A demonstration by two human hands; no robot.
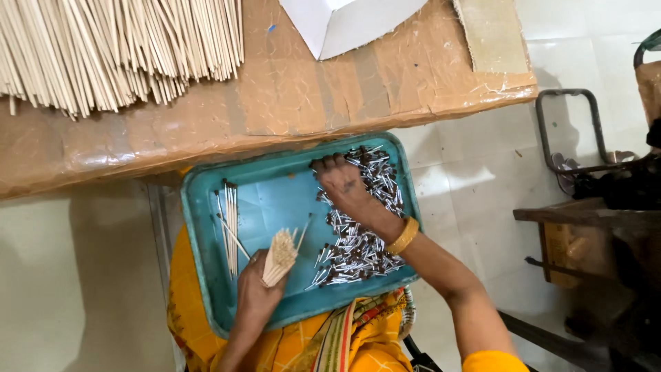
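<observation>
A teal tray (pixel 275 186) rests on my lap. My left hand (pixel 256 293) grips a bundle of thin wooden sticks (pixel 280 256), their ends pointing up and to the right. My right hand (pixel 344 184) reaches into a pile of small silver and dark metal pieces (pixel 361 244) along the tray's right side, fingers curled down on the pile's far end; whether it holds a piece is hidden. A few sticks with dark tips (pixel 231 224) lie in a row on the tray's left side.
A cardboard-covered table (pixel 289 96) stands beyond the tray, with a big heap of plain wooden sticks (pixel 110 48) at its left and a white sheet (pixel 344 24) at the top. A dark metal frame (pixel 571 131) and a wooden bench (pixel 585 217) stand on the tiled floor at right.
</observation>
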